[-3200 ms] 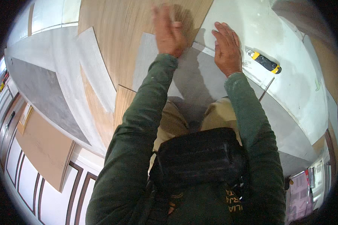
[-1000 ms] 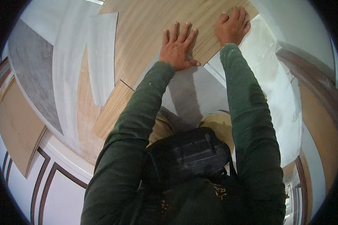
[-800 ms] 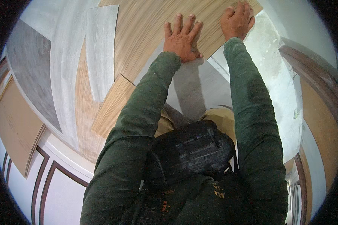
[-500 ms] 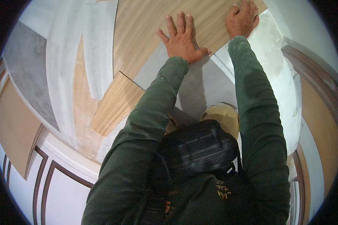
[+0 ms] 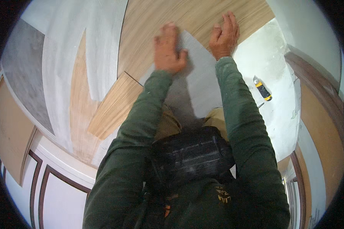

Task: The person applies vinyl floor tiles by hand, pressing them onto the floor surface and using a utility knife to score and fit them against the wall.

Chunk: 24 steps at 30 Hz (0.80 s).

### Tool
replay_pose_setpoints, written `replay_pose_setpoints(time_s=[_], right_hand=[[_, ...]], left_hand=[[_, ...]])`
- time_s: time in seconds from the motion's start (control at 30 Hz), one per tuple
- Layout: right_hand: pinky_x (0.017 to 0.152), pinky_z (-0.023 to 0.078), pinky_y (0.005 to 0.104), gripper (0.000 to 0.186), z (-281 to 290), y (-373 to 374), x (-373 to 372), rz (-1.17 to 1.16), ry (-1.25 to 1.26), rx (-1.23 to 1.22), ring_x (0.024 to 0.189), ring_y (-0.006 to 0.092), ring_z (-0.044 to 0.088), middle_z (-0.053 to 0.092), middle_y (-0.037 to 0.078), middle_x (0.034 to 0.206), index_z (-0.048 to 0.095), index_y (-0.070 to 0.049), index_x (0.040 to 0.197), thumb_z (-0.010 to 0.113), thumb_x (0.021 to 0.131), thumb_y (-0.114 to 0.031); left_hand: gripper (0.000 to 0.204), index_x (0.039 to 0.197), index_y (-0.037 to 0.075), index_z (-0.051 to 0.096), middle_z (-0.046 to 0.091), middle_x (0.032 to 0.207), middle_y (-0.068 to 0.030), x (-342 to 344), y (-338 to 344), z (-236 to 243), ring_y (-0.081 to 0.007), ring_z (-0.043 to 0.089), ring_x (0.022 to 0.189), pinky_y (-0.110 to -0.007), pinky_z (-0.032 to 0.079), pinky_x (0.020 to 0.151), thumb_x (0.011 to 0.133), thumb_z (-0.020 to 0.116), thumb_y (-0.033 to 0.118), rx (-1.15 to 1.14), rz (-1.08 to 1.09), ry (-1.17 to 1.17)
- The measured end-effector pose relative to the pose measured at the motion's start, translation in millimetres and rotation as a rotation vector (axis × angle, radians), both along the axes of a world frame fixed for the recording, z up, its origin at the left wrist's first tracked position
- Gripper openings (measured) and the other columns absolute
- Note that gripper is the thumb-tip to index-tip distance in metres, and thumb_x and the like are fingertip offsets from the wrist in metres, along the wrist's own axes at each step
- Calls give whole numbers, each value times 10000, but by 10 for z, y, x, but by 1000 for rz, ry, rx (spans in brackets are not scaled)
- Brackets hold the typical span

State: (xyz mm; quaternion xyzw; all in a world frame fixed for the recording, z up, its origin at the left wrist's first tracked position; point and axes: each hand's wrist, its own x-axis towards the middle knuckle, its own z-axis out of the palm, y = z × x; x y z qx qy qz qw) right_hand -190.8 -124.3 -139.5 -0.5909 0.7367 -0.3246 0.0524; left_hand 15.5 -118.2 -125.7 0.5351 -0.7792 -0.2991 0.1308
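My left hand (image 5: 169, 49) is flat over the wood-look floor planks (image 5: 149, 26), its fingers stretched out and a little smeared by motion. To its right, my right hand (image 5: 224, 37) lies open along the planks' near edge, fingers pointing away from me and thumb apart. Neither hand holds anything. Whether the palms press on the planks or hover just over them, I cannot tell. A grey sheet-like surface (image 5: 202, 76) shows between my forearms, partly in shadow. A loose piece of wood-look plank (image 5: 116, 105) lies left of my left forearm.
A yellow and black utility knife (image 5: 263, 89) lies on the pale floor (image 5: 279, 118) right of my right forearm. Whitish and dark grey flooring strips (image 5: 26, 72) spread at the left. White panels with brown trim (image 5: 63, 187) stand at lower left, a brown skirting (image 5: 313, 72) at right.
Both hands have shifted left; my right hand has also come nearer and its fingers have straightened. With the right arm moved left, the utility knife shows beside it.
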Motion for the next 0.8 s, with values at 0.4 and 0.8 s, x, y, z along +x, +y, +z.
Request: replay_pose_setpoints(time_s=[0.4,0.8], right_hand=[[1104,246,526,358,7,-112,89,13,179,107,1348,349,364,460,123,1385,561,-52,1207,550,889,-216],[1094,212,621,467,101,-2,222,153,431,287,1374,433,290,363,108,1487,527,-192,1354,535,908,-330]], left_hand=[[711,1500,182,312,239,1586,-27,5,-1,27,-315,115,1480,-625,40,1145,895,498,506,-113,113,-280],[683,1461,206,397,308,1560,-2,-1,5,64,-292,195,1465,-620,79,1142,860,549,493,-121,173,-234]])
